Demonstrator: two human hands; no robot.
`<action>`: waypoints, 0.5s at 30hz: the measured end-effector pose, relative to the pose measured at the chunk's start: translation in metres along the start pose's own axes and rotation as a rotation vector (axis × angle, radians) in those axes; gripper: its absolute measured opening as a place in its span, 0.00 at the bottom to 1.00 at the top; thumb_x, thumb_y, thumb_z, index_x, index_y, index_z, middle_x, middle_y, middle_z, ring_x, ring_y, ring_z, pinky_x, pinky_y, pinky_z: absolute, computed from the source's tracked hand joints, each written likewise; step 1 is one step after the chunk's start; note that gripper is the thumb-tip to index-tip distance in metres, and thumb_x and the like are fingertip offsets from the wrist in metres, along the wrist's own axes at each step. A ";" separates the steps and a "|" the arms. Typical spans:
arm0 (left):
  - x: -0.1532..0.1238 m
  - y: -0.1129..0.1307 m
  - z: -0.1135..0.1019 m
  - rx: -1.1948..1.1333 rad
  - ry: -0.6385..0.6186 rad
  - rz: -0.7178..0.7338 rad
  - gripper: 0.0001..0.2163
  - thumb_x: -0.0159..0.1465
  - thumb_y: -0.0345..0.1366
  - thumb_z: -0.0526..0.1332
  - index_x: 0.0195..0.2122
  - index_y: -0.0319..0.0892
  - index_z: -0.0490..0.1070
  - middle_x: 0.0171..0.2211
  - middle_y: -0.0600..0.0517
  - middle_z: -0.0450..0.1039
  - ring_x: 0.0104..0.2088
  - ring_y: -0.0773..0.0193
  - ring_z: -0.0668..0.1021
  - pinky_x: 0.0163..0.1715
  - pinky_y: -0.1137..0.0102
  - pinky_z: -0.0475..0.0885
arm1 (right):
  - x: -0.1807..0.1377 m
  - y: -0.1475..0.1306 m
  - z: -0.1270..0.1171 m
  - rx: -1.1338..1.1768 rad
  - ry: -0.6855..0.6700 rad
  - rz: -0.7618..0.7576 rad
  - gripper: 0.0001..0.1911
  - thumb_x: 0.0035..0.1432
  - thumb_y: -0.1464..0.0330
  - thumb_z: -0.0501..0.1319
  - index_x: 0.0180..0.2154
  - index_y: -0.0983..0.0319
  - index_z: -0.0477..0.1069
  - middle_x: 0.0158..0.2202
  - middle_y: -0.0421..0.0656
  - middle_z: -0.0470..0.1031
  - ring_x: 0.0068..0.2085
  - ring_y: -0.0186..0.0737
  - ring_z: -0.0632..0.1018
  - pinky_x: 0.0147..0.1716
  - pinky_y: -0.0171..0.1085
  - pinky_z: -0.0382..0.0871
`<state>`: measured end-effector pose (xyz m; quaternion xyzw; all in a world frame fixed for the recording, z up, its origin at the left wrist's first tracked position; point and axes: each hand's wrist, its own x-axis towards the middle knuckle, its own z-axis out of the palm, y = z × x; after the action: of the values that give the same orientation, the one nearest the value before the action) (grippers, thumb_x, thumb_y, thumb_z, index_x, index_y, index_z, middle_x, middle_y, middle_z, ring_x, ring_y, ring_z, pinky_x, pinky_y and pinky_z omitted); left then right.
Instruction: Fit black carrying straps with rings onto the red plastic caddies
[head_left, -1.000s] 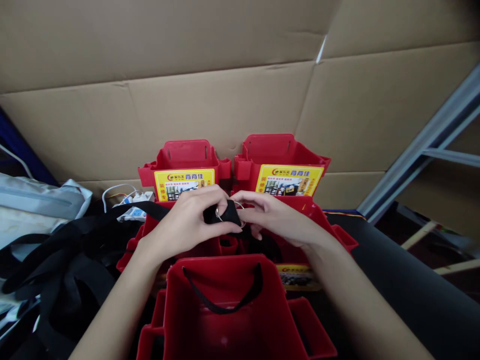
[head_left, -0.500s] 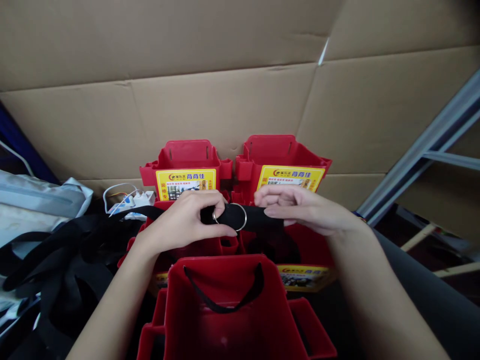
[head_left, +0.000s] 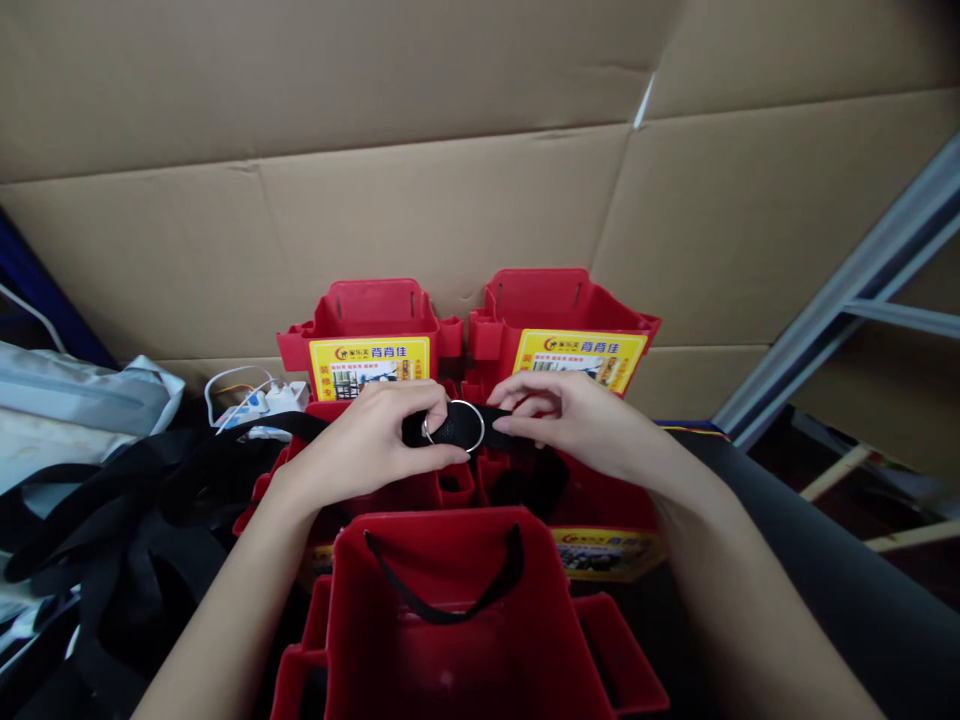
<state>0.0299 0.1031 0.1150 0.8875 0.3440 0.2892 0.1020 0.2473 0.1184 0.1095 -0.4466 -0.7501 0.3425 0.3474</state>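
My left hand [head_left: 360, 445] pinches a black webbing strap [head_left: 450, 428] just left of a metal ring [head_left: 454, 426] threaded on it. My right hand [head_left: 577, 425] grips the same strap on the ring's right side, fingertips close to the ring. The strap trails off left toward a heap of black straps [head_left: 127, 520]. Both hands hover above red plastic bins; the nearest red bin [head_left: 457, 620] has a black strap handle hanging across its opening.
Two more red bins with yellow labels [head_left: 367, 330] [head_left: 570, 320] stand against a cardboard wall [head_left: 450, 180]. A white power strip with cables [head_left: 262, 400] lies at the left. A grey metal frame [head_left: 847, 290] slants at the right, beside a black mat [head_left: 825, 560].
One second ago both hands were bunched together over the folded strap. They then drew apart, stretching the strap and showing the ring; now my right hand has moved back closer to the ring.
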 end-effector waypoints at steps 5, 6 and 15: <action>0.000 0.001 -0.002 -0.009 0.019 -0.018 0.14 0.56 0.41 0.60 0.23 0.41 0.55 0.25 0.57 0.63 0.27 0.69 0.64 0.29 0.74 0.59 | 0.002 0.000 0.003 0.001 0.016 -0.016 0.11 0.46 0.67 0.63 0.34 0.63 0.69 0.32 0.40 0.72 0.29 0.30 0.73 0.27 0.31 0.68; 0.000 0.001 -0.002 -0.009 0.019 -0.020 0.14 0.56 0.41 0.60 0.23 0.41 0.55 0.25 0.57 0.63 0.27 0.69 0.64 0.29 0.74 0.58 | 0.002 -0.001 0.004 -0.010 0.014 -0.002 0.12 0.46 0.67 0.63 0.35 0.63 0.69 0.28 0.39 0.71 0.27 0.29 0.72 0.26 0.30 0.66; -0.001 -0.005 -0.002 0.030 0.001 -0.040 0.14 0.55 0.40 0.60 0.24 0.41 0.55 0.25 0.58 0.64 0.27 0.69 0.64 0.29 0.74 0.58 | -0.006 -0.008 -0.014 0.266 -0.027 -0.043 0.10 0.50 0.68 0.61 0.37 0.62 0.66 0.24 0.36 0.67 0.21 0.26 0.68 0.22 0.29 0.63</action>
<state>0.0254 0.1060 0.1144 0.8815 0.3662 0.2826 0.0944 0.2575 0.1124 0.1220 -0.3758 -0.7119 0.4375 0.4006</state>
